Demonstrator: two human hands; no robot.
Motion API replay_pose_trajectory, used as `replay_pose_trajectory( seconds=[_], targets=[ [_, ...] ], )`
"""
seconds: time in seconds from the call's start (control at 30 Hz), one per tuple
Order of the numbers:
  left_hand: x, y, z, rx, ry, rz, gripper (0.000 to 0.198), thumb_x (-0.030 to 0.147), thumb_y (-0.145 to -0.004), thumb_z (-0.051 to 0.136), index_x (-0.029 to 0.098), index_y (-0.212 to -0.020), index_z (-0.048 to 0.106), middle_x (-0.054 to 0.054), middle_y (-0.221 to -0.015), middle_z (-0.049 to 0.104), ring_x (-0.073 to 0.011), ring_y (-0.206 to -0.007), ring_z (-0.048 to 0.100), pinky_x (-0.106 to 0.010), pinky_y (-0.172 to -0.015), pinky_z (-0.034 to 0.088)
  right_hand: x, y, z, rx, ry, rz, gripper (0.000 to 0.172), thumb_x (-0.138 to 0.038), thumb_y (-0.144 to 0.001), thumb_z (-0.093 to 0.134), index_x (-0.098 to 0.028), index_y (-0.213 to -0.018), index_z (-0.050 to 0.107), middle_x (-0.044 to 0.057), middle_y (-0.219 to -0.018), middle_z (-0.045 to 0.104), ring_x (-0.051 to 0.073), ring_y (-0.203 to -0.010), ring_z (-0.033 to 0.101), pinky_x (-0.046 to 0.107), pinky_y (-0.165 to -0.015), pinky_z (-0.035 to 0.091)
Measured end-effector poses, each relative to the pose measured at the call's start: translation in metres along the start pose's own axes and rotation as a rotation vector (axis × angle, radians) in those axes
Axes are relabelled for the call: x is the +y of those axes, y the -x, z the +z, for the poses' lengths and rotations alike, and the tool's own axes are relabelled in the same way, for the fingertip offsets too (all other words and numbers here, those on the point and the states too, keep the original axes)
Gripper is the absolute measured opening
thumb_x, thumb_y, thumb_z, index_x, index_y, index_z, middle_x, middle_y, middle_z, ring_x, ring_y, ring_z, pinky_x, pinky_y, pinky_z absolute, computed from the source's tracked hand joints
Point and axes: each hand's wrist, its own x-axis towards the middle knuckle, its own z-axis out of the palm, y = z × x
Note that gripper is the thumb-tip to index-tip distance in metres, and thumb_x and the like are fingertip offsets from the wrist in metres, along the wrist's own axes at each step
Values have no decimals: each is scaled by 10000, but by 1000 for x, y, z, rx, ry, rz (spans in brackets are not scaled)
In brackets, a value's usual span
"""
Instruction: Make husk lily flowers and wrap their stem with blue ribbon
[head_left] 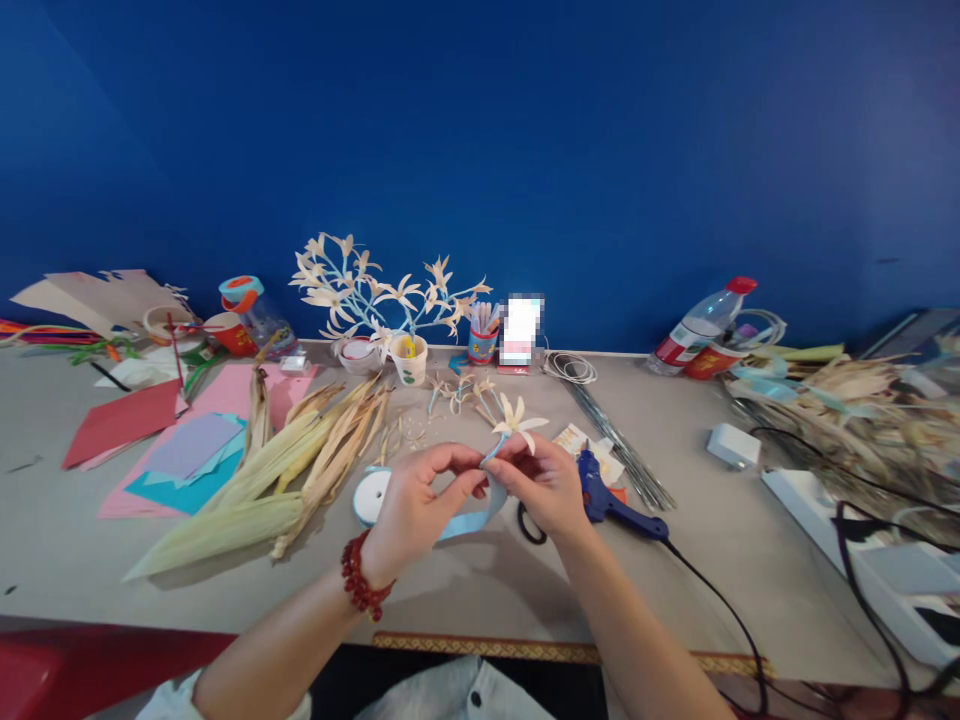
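Observation:
My left hand (420,505), with a red bead bracelet on the wrist, pinches a light blue ribbon (469,520) that curls under both hands from a white ribbon roll (370,497). My right hand (544,485) is closed on the stem of a cream husk flower (517,420), whose petals stand up above the fingers. The two hands meet at the stem, where the ribbon touches it. Behind the right hand lie a blue glue gun (611,500) and black scissors (529,528), partly hidden.
Dried corn husks (300,465) lie to the left beside coloured paper sheets (187,450). A cup with a branch of husk flowers (382,295) stands at the back. Thin wires (619,445), a water bottle (701,325), a white adapter (733,445) and a husk pile (862,420) fill the right.

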Motion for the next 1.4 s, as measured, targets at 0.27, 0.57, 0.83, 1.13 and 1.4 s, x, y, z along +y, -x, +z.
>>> replay_pose_trajectory(
  seconds=[0.27,0.57,0.83,1.13,1.4],
  targets=[
    [-5,2,1,145,-424,291,108,193,-899,560,208,-926,664,-48,-838,732,-209,-838,650,-355,-818,495,-3,-2,5,5,-90,98,262,-393,-769,758,-193,-717,596,-37,-572,572,78,-455,472,187,-424,372],
    [8,1,-3,-24,-5,-23,187,261,-933,528,186,-804,641,-7,-704,667,-145,-696,627,-252,-685,484,-1,0,1,-43,-65,33,170,-334,-794,746,-194,-758,656,-10,-665,614,104,-551,532,210,-490,431],
    [3,-8,-5,-231,384,-202,193,300,-921,554,158,-805,616,-4,-690,632,-120,-624,595,-251,-644,493,3,1,-5,-78,-22,-48,136,-313,-800,752,-192,-779,692,3,-675,639,103,-545,539,206,-481,439],
    [8,3,-4,32,-230,173,99,202,-911,569,203,-947,661,2,-779,698,-134,-763,646,-259,-758,489,3,2,-3,-30,1,-31,189,-346,-801,746,-188,-725,678,25,-662,672,122,-512,593,212,-440,479],
    [10,0,-3,-11,-128,108,102,197,-928,535,195,-932,637,16,-746,683,-107,-690,658,-218,-699,512,0,2,-2,0,-27,9,187,-340,-792,751,-179,-740,673,5,-631,639,104,-488,572,199,-440,474]
  ],
)
